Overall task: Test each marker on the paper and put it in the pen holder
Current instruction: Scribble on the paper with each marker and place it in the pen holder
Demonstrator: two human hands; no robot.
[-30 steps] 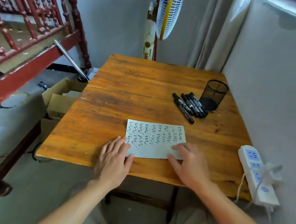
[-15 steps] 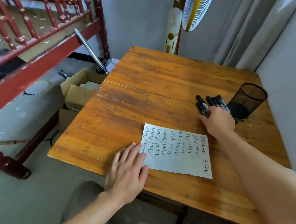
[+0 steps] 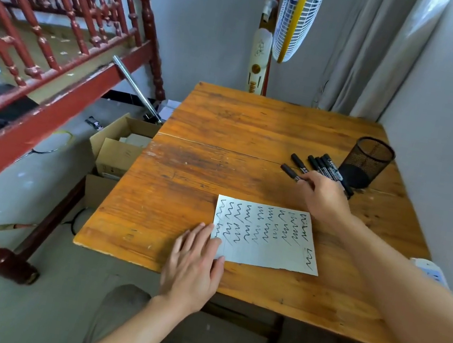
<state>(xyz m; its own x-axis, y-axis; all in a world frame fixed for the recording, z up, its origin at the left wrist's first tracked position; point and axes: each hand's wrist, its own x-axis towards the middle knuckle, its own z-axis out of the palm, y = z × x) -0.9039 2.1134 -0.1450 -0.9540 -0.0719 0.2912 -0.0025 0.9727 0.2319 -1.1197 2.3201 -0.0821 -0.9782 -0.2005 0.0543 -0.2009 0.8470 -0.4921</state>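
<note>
Head view. The left hand (image 3: 193,261) lies flat with fingers straight. Its fingertips press the lower-left corner of the paper (image 3: 265,235), and it holds nothing. The right hand (image 3: 323,198) is out at the far right of the table (image 3: 226,129). Its fingers are curled and pinch the near end of one marker (image 3: 290,172), which lies on the wood slightly apart from the other markers (image 3: 323,167). Those lie side by side just beside the pen holder (image 3: 369,161), an upright black mesh cup with no marker visible inside. The paper carries rows of squiggles, with bare space along its lower edge.

Step in hand, as judged: picking up this marker for its test.

- Lift it straight up so the neighbours do not roll.
- Keep the left hand pinning the corner while writing.
- Put the stroke in the bare space, so fresh ink reads apart from old.
- Lower the marker into the holder gently; the mesh cup looks light and may tip.
</note>
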